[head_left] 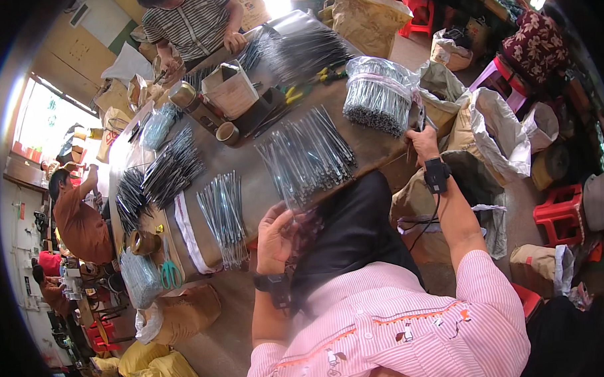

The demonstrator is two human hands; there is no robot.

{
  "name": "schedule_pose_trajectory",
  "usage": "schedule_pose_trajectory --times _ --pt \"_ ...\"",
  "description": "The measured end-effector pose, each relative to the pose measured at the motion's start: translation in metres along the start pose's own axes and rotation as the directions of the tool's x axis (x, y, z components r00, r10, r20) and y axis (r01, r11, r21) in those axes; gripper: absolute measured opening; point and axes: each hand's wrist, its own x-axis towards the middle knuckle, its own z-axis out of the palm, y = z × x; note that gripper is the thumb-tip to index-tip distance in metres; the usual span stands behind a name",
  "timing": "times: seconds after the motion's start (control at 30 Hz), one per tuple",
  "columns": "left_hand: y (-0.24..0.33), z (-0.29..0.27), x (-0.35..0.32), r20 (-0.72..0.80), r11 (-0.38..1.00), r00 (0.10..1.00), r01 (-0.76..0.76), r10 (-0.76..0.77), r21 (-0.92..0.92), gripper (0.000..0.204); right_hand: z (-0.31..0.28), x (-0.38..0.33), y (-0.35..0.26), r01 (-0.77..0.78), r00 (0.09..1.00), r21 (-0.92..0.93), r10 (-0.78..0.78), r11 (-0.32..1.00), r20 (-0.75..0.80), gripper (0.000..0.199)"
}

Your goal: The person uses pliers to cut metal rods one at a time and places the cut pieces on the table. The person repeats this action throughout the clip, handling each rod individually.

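My left hand point(275, 234), at the table's near edge, has its fingers closed on what looks like a clear plastic bag point(305, 227). Beyond it lies a broad pile of thin metal rods point(307, 152). My right hand point(422, 144) reaches to the table's right edge, closed around a few thin metal rods point(419, 118); the fingers partly hide them. Just left of that hand stands a thick bundle of rods point(378, 96), wrapped in clear plastic with a pale pink band. A smaller row of rods point(222, 214) lies to the left.
On the brown table point(248, 160) are dark rods point(171, 166), green scissors point(170, 267), tape point(144, 242), a cup point(227, 133), an open box point(229, 90) and yellow-handled pliers point(293, 94). A co-worker point(188, 26) sits across. Sacks point(493, 132) and red stools point(560, 214) stand right.
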Motion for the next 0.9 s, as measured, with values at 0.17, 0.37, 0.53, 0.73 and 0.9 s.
schedule_pose_trajectory --times 0.17,0.37,0.53,0.73,0.9 --pt "0.004 -0.028 -0.021 -0.096 1.0 0.995 -0.002 0.003 0.016 0.025 -0.039 -0.02 0.004 -0.257 0.956 0.382 0.178 0.887 0.232 0.012" --pt "0.003 -0.044 -0.029 -0.115 0.999 0.993 0.032 -0.036 -0.037 0.023 -0.057 -0.022 -0.004 -0.692 0.709 0.614 0.196 0.379 0.678 0.009" --pt "-0.009 -0.012 -0.022 -0.004 0.998 0.998 0.061 -0.061 0.016 0.02 -0.028 0.022 -0.012 -0.673 0.735 0.725 0.242 0.146 0.634 0.01" --pt "-0.012 -0.006 -0.028 0.063 0.996 0.995 0.081 -0.08 -0.025 0.019 -0.031 -0.019 -0.013 -0.67 0.728 0.643 0.158 0.37 0.667 0.007" --pt "-0.026 -0.002 -0.025 0.075 0.99 0.987 0.137 -0.14 0.044 0.021 -0.025 -0.074 -0.025 -0.483 0.814 0.512 0.149 0.71 0.562 0.008"
